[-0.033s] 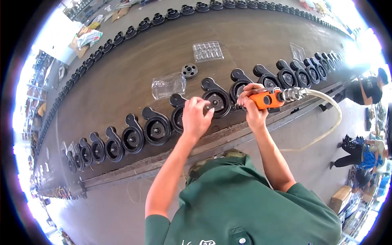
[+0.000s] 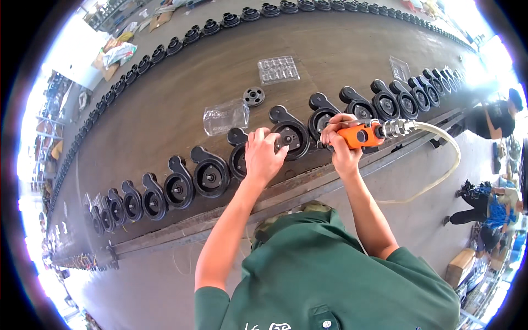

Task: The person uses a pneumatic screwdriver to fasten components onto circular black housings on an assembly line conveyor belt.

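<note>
My right hand is wrapped round an orange air tool, with metal fittings and a pale hose running off to the right. The tool's working end is hidden by my fingers. Bent fingers of my left hand lie over a round black housing, the thumb spread apart from them toward the neighbouring housing. That neighbour has a disc with a centre stud inside its rim, and a rounded arm at its top. Whether anything small sits under my left fingertips is hidden.
Similar housings line the table's near edge on both sides, with another row along the far edge. Clear plastic trays and a loose black wheel lie mid-table. The hose loops down at right. Other people stand farther right.
</note>
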`<act>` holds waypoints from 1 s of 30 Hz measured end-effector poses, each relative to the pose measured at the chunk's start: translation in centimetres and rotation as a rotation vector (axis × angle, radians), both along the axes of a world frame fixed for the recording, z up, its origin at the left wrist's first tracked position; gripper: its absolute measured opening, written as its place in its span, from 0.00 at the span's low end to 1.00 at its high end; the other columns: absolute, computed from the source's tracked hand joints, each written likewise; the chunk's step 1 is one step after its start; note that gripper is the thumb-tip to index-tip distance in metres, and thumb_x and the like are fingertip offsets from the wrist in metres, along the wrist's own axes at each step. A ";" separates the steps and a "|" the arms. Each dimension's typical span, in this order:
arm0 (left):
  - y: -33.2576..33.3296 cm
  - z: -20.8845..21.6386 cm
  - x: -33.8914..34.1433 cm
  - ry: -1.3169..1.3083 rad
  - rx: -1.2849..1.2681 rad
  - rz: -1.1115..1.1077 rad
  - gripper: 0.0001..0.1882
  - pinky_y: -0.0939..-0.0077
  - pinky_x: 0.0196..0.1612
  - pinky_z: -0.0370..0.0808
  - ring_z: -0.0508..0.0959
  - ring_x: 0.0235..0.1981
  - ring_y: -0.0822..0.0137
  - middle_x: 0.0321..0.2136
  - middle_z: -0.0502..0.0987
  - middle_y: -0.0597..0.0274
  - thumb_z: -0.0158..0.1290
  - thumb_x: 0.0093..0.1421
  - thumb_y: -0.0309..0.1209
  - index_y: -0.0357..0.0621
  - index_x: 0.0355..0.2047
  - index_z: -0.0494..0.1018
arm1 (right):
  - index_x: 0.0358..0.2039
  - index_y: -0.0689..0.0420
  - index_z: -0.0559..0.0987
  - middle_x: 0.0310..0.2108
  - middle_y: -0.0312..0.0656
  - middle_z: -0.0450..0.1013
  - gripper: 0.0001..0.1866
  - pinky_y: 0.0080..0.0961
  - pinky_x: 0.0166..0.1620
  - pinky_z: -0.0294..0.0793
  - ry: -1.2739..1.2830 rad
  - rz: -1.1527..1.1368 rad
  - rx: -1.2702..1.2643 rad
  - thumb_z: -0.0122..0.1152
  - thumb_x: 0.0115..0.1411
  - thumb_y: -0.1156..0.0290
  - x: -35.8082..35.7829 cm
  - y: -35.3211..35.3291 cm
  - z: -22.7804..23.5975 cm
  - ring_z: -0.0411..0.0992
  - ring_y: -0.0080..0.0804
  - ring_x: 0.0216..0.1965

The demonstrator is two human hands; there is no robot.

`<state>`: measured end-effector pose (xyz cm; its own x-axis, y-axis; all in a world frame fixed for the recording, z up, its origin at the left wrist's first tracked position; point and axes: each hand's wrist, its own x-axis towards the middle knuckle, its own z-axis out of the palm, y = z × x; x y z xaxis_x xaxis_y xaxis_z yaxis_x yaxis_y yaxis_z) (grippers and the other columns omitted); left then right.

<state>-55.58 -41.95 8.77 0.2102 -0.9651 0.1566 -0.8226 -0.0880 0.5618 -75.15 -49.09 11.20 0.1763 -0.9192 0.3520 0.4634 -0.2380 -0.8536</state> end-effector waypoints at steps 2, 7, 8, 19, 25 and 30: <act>-1.5 -0.7 -0.5 -0.103 0.053 -0.017 0.22 0.52 0.64 0.66 0.67 0.62 0.47 0.61 0.70 0.46 0.65 0.56 0.41 0.40 0.47 0.82 | 0.33 0.64 0.76 0.34 0.40 0.73 0.04 0.25 0.37 0.75 -0.015 -0.007 0.016 0.55 0.57 0.82 -0.8 0.2 0.3 0.74 0.24 0.30; -2.3 -0.7 -1.2 -0.285 0.170 -0.068 0.25 0.50 0.67 0.63 0.64 0.65 0.43 0.64 0.67 0.42 0.65 0.56 0.43 0.42 0.50 0.81 | 0.46 0.66 0.68 0.24 0.41 0.69 0.14 0.29 0.35 0.74 -0.009 -0.026 0.057 0.52 0.58 0.82 -1.6 -0.4 -0.6 0.69 0.28 0.26; -2.2 -1.1 -0.8 -0.315 0.144 -0.082 0.25 0.50 0.68 0.63 0.63 0.66 0.44 0.65 0.67 0.42 0.66 0.55 0.42 0.44 0.51 0.81 | 0.46 0.66 0.68 0.24 0.41 0.70 0.14 0.29 0.35 0.74 -0.024 -0.037 0.069 0.52 0.59 0.82 -1.6 -0.6 -0.8 0.69 0.28 0.26; -3.7 -1.1 0.7 -0.275 0.165 -0.134 0.35 0.47 0.68 0.61 0.60 0.68 0.43 0.70 0.61 0.44 0.72 0.45 0.50 0.58 0.55 0.81 | 0.46 0.66 0.70 0.25 0.41 0.70 0.13 0.31 0.35 0.74 -0.084 -0.007 0.178 0.53 0.59 0.80 -0.3 -2.3 -1.9 0.69 0.28 0.27; -3.7 -0.2 0.4 -0.240 0.251 -0.056 0.36 0.48 0.68 0.62 0.62 0.69 0.44 0.70 0.63 0.48 0.73 0.42 0.52 0.62 0.53 0.83 | 0.47 0.66 0.71 0.26 0.41 0.71 0.14 0.30 0.36 0.75 -0.066 0.065 0.191 0.52 0.60 0.81 1.9 -2.7 -2.4 0.70 0.28 0.28; -4.4 0.5 -0.4 -0.305 0.393 -0.011 0.36 0.49 0.66 0.64 0.64 0.68 0.47 0.66 0.70 0.52 0.74 0.42 0.52 0.63 0.54 0.82 | 0.46 0.65 0.71 0.27 0.40 0.72 0.13 0.26 0.36 0.75 0.043 0.085 0.156 0.52 0.60 0.81 3.4 -3.5 -2.9 0.72 0.26 0.28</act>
<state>-55.95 -46.38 9.22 0.2013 -0.9653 -0.1664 -0.9464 -0.2355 0.2212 -71.72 -52.61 8.32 0.2679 -0.9431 0.1971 0.4386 -0.0627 -0.8965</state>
